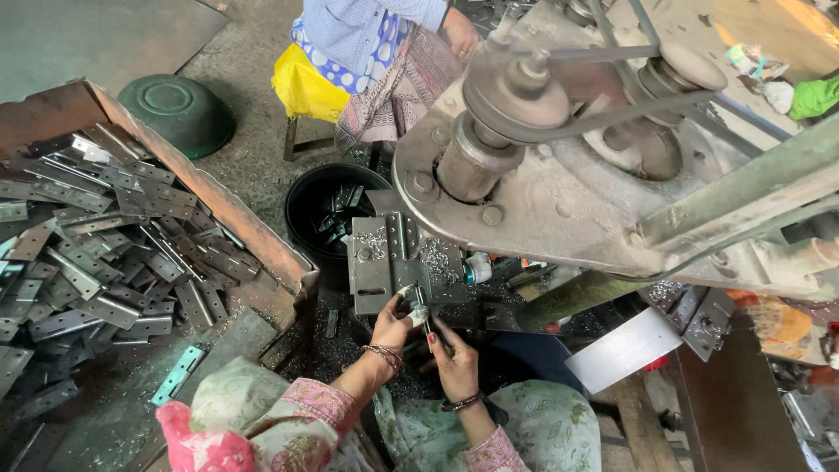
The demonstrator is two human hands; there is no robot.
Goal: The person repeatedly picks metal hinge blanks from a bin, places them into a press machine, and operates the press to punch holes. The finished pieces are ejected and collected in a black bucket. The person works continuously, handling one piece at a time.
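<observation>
A rusty tray [218,197] heaped with metal hinge plates [96,236] sits left. At centre, the left hand [391,325] pinches a small metal piece [416,312] under the drill press [559,149] — the right hand [454,354] grips it too.

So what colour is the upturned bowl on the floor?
Dark green bowl, clearest in the head view, upper left.

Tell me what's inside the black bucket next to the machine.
The black bucket holds a loose heap of dark metal hinge plates, lying at odd angles. The machine's grey metal block overhangs its right edge, so that side and the bottom of the bucket are hidden.
</observation>
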